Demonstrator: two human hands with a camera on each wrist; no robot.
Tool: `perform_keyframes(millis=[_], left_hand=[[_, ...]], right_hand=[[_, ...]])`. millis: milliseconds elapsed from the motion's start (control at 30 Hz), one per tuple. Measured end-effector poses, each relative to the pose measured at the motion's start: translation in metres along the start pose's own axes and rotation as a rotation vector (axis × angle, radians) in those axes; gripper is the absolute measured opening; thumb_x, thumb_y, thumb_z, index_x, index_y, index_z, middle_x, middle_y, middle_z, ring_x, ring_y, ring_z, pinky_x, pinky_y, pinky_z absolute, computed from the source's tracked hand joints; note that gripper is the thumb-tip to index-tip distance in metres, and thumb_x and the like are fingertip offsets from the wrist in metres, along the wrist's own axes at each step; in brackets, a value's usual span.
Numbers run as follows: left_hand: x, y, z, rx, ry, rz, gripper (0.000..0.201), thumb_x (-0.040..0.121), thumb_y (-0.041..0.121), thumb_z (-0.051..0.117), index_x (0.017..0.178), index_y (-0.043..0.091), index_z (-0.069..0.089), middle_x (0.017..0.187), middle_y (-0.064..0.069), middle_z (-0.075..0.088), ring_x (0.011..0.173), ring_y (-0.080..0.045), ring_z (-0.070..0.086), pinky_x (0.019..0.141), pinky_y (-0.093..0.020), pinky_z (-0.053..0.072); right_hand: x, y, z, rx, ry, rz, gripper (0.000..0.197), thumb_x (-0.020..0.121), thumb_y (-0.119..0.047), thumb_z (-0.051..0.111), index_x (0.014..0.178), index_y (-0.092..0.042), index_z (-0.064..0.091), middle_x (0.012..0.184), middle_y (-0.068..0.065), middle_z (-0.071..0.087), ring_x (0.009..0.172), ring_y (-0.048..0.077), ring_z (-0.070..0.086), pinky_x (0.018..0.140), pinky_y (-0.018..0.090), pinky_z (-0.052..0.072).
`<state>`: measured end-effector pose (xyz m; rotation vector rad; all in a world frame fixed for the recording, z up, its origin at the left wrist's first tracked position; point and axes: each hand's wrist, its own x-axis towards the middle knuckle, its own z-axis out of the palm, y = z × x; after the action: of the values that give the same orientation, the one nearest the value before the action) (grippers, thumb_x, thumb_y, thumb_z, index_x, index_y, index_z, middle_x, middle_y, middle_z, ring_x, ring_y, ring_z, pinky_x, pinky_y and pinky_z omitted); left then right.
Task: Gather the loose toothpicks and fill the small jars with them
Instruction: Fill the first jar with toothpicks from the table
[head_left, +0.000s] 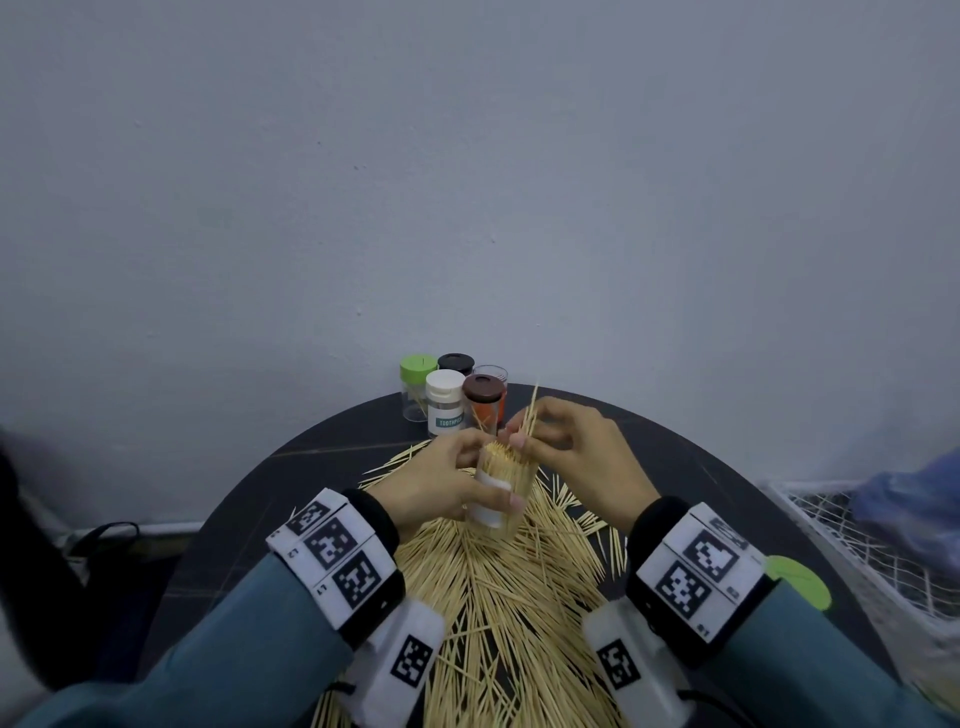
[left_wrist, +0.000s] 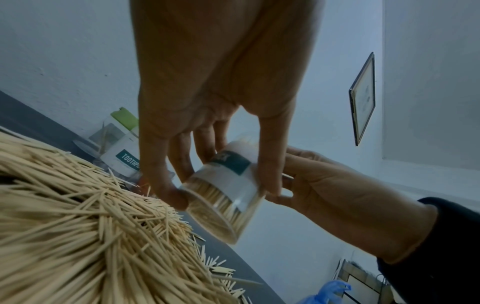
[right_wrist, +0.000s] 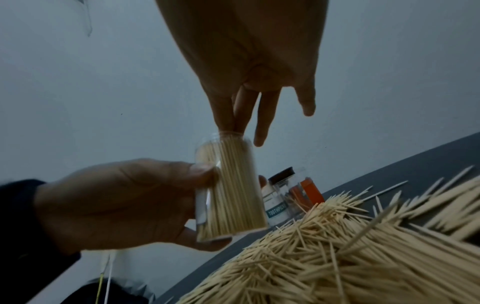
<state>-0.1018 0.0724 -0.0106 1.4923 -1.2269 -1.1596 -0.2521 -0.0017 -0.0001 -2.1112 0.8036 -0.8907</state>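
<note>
A clear labelled jar (head_left: 501, 486) packed with toothpicks is tilted above the pile, and my left hand (head_left: 457, 478) grips it round the side. My right hand (head_left: 524, 436) pinches a few toothpicks (head_left: 531, 410) at the jar's open mouth, their ends sticking up. In the left wrist view my left hand (left_wrist: 224, 194) wraps round the jar (left_wrist: 233, 185), thumb on the right. The right wrist view has my right hand (right_wrist: 240, 127) with its fingertips at the rim of the jar (right_wrist: 231, 189). A big pile of loose toothpicks (head_left: 498, 587) covers the dark round table (head_left: 270, 499).
Several small jars stand at the table's far edge: green-lidded (head_left: 417, 387), white-lidded (head_left: 445, 402), brown-lidded (head_left: 484, 402) and two behind. A loose green lid (head_left: 797, 582) lies at the right. A white wire basket (head_left: 831, 535) and a blue bag (head_left: 909, 499) sit beyond the right edge.
</note>
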Motion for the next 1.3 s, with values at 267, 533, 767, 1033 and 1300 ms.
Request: perform_keyframes(millis=[267, 533, 767, 1033, 1300], left_hand=[[-0.001, 0.002, 0.002, 0.028, -0.034, 0.026, 0.061, 0.071, 0.001, 0.077, 0.123, 0.019, 0.051, 0.110, 0.000, 0.065, 0.102, -0.016, 0.062, 0.079, -0.032, 0.055], [-0.002, 0.003, 0.005, 0.079, -0.061, 0.045, 0.065, 0.072, 0.001, 0.076, 0.127, 0.022, 0.047, 0.110, 0.005, 0.063, 0.097, -0.009, 0.062, 0.068, -0.019, 0.051], [-0.002, 0.001, 0.006, 0.090, -0.087, 0.030, 0.072, 0.071, 0.003, 0.077, 0.132, 0.024, 0.046, 0.122, -0.002, 0.061, 0.108, -0.015, 0.060, 0.072, -0.021, 0.052], [0.001, -0.001, -0.001, -0.034, 0.043, 0.009, 0.063, 0.071, 0.003, 0.077, 0.126, 0.017, 0.050, 0.114, -0.002, 0.066, 0.106, -0.020, 0.062, 0.071, -0.030, 0.054], [0.002, -0.001, 0.000, -0.027, 0.060, 0.010, 0.062, 0.073, 0.003, 0.076, 0.126, 0.019, 0.050, 0.116, -0.003, 0.065, 0.108, -0.021, 0.061, 0.077, -0.033, 0.054]], right_hand=[[0.001, 0.006, 0.000, -0.004, -0.101, -0.007, 0.027, 0.099, -0.029, 0.040, 0.112, -0.020, 0.062, 0.109, -0.005, 0.066, 0.102, 0.009, 0.059, 0.088, 0.028, 0.046], [-0.001, 0.007, 0.002, -0.003, -0.191, -0.009, 0.033, 0.100, -0.029, 0.035, 0.118, -0.019, 0.061, 0.117, -0.007, 0.063, 0.112, 0.004, 0.054, 0.094, 0.017, 0.040], [-0.002, 0.009, -0.002, -0.058, -0.116, -0.006, 0.027, 0.091, -0.035, 0.053, 0.113, -0.024, 0.066, 0.106, -0.009, 0.067, 0.101, 0.002, 0.059, 0.087, 0.017, 0.045], [-0.006, 0.007, -0.003, -0.024, -0.221, 0.018, 0.038, 0.098, -0.035, 0.037, 0.131, -0.024, 0.052, 0.132, -0.010, 0.055, 0.123, 0.001, 0.045, 0.105, 0.021, 0.033], [-0.009, 0.005, -0.001, -0.068, -0.260, -0.030, 0.041, 0.099, -0.028, 0.040, 0.140, -0.027, 0.041, 0.141, -0.013, 0.044, 0.129, -0.003, 0.036, 0.100, 0.008, 0.028]])
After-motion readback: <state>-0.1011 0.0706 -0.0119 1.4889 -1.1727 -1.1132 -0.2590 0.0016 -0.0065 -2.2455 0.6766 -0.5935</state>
